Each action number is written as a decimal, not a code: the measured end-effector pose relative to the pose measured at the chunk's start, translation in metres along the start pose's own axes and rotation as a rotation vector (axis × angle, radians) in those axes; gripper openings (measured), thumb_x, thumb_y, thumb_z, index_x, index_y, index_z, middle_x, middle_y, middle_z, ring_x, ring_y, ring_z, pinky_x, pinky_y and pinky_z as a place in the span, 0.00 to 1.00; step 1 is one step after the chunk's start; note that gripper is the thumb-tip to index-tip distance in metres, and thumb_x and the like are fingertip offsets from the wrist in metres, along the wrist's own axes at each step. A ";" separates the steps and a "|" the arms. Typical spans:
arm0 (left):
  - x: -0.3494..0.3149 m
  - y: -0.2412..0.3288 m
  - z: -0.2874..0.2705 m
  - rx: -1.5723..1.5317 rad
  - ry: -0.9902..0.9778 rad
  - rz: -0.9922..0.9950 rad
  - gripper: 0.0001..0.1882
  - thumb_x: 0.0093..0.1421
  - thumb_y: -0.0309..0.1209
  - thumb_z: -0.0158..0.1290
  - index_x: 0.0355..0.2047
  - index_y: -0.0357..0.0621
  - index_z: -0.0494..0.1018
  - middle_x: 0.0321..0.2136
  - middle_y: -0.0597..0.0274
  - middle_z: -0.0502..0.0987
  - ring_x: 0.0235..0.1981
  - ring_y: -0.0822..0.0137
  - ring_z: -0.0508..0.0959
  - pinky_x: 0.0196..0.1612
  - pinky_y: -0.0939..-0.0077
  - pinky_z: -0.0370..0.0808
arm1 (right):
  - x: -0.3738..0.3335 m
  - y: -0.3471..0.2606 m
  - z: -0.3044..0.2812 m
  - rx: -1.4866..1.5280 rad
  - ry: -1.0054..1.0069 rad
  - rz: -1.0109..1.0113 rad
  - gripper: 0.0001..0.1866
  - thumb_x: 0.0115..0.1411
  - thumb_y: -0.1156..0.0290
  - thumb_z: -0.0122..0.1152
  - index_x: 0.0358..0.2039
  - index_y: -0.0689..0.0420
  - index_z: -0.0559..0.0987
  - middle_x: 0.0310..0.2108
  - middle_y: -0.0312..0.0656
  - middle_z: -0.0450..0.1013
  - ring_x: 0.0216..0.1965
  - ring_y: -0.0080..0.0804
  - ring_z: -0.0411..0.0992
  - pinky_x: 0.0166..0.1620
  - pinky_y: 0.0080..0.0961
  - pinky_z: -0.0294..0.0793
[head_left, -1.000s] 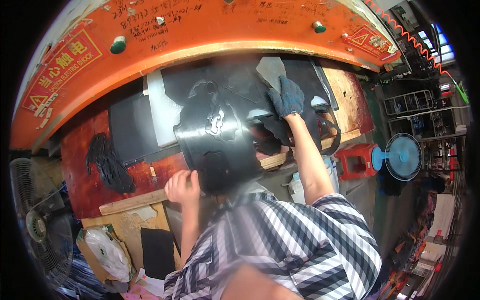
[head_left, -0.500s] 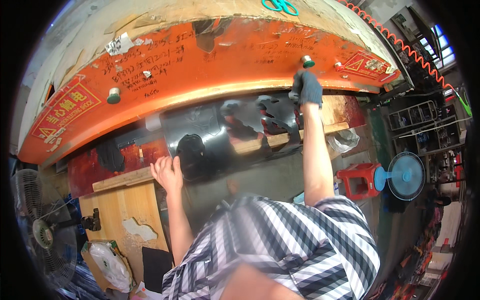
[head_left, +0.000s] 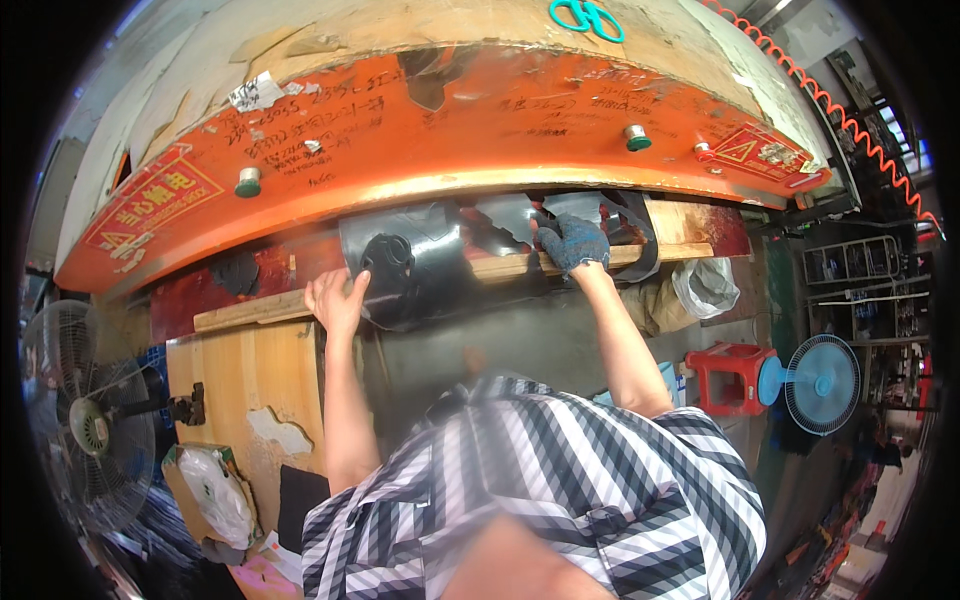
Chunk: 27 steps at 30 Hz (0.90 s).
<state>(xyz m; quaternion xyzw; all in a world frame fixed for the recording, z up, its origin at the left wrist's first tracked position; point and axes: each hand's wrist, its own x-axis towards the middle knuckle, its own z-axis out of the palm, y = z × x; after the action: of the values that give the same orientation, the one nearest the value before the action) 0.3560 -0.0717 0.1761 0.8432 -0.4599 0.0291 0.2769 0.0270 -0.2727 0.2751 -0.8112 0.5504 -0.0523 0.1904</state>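
Observation:
A glossy black sheet [head_left: 432, 238] with cut-out openings lies over the machine bed and hangs over its front edge. A dark loose piece [head_left: 388, 262] rests on its left part. My bare left hand [head_left: 338, 300] is at the sheet's left edge, fingers apart over the wooden strip, thumb beside the sheet. My right hand [head_left: 574, 243], in a dark blue-grey glove, is over the cut-out part of the sheet. Its fingers point left and look apart, though dark material partly hides the tips.
An orange machine beam [head_left: 420, 145] with green-rimmed buttons [head_left: 638, 138] spans the far side. Teal-handled scissors [head_left: 588, 18] lie on top. A wooden board [head_left: 245, 380] and large fan [head_left: 90, 425] stand left; a bagged bin [head_left: 705, 285], red stool [head_left: 730, 378] and blue fan [head_left: 822, 384] right.
My right hand has come down from the right-hand button on the beam to the black sheet, moving nearer and left. My left hand stays by the sheet's left edge. The view has shifted slightly.

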 end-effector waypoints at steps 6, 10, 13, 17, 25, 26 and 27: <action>0.001 -0.006 0.002 0.022 -0.053 -0.012 0.24 0.53 0.53 0.54 0.35 0.43 0.76 0.39 0.63 0.77 0.49 0.62 0.69 0.61 0.56 0.51 | 0.004 0.015 0.029 0.009 0.059 -0.006 0.26 0.56 0.44 0.47 0.34 0.56 0.79 0.36 0.52 0.75 0.41 0.52 0.72 0.45 0.39 0.69; -0.007 -0.011 0.007 0.050 -0.066 0.000 0.24 0.54 0.53 0.53 0.36 0.44 0.76 0.35 0.64 0.76 0.46 0.62 0.70 0.60 0.58 0.52 | 0.001 0.030 0.042 0.016 0.061 -0.096 0.26 0.57 0.45 0.45 0.36 0.55 0.79 0.37 0.53 0.74 0.42 0.51 0.71 0.45 0.39 0.69; -0.020 -0.014 0.007 0.033 -0.042 0.014 0.23 0.54 0.52 0.53 0.36 0.44 0.76 0.35 0.64 0.76 0.45 0.62 0.70 0.59 0.59 0.52 | -0.009 0.035 0.057 0.006 0.101 -0.092 0.26 0.58 0.45 0.44 0.35 0.55 0.79 0.36 0.53 0.75 0.41 0.51 0.72 0.44 0.40 0.69; -0.045 -0.016 -0.004 -0.034 -0.094 -0.014 0.23 0.54 0.52 0.53 0.35 0.43 0.76 0.36 0.61 0.77 0.47 0.61 0.70 0.60 0.58 0.51 | -0.032 0.034 0.071 -0.093 0.129 -0.036 0.26 0.57 0.45 0.44 0.32 0.55 0.79 0.33 0.53 0.75 0.38 0.51 0.73 0.42 0.42 0.70; -0.116 -0.009 -0.037 -0.118 -0.021 -0.047 0.20 0.55 0.51 0.53 0.28 0.45 0.74 0.31 0.64 0.77 0.43 0.63 0.71 0.60 0.59 0.52 | -0.111 0.025 0.070 0.331 0.156 0.129 0.22 0.51 0.58 0.63 0.42 0.59 0.77 0.33 0.43 0.77 0.36 0.32 0.75 0.41 0.27 0.72; -0.124 -0.008 -0.041 -0.138 -0.012 -0.060 0.20 0.55 0.51 0.53 0.27 0.45 0.74 0.30 0.65 0.76 0.43 0.63 0.71 0.59 0.59 0.52 | -0.115 0.027 0.066 0.452 0.201 0.114 0.23 0.51 0.58 0.64 0.43 0.60 0.76 0.36 0.44 0.76 0.38 0.32 0.74 0.42 0.26 0.72; -0.132 -0.008 -0.044 -0.169 0.000 -0.063 0.20 0.55 0.52 0.53 0.25 0.47 0.74 0.28 0.65 0.76 0.41 0.64 0.72 0.59 0.60 0.53 | -0.118 0.028 0.062 0.554 0.240 0.155 0.24 0.51 0.58 0.64 0.44 0.61 0.75 0.38 0.45 0.76 0.39 0.31 0.74 0.44 0.25 0.72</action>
<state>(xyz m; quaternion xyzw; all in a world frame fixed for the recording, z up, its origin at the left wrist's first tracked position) 0.2955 0.0537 0.1701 0.8308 -0.4341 -0.0184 0.3479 -0.0244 -0.1584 0.2221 -0.6720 0.5939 -0.2811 0.3414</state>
